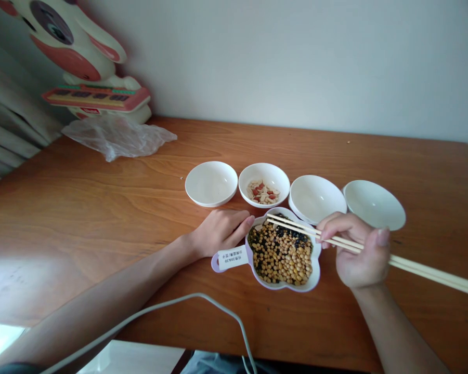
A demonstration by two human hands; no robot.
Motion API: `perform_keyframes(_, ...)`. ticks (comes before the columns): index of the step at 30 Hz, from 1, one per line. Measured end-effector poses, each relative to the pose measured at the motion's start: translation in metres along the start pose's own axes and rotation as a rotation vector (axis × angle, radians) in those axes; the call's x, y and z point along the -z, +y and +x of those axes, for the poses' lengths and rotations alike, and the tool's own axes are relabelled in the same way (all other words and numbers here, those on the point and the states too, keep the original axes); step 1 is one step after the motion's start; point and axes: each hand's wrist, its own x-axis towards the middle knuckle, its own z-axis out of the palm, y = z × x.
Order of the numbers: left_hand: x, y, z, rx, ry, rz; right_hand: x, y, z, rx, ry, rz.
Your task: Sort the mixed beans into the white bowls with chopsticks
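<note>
Two chopsticks (335,240) pinched in the right hand (359,254), tips hovering over the bean dish (316,270) just left of it
Sticks look light, stiff and slick, best gripped mid-shaft as here; long axis runs from lower right to upper left, tips pointing left. Beans look small, round, likely slippery. Left hand (218,231) lies flat, fingertips touching the dish's far-left rim, holding nothing

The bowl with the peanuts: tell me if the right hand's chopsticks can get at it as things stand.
Probably yes. The chopsticks in the right hand point over the bean dish toward the peanut bowl just beyond, and nothing stands between. The left hand rests off to the side.
</note>
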Motion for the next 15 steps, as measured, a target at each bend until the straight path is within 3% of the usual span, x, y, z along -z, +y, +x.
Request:
perform_keyframes(7, -0.0008, 0.0, 0.0002, 0.016, -0.012, -0.006, 0.0025, 0.0064, -0.0044, 0.053, -0.269, -0.064)
perform_keyframes(15, 0.0011, 0.0028, 0.0008, 0.025, -0.02, -0.032, 0.0006, 0.0092, -0.004, 0.137, -0.353, -0.157)
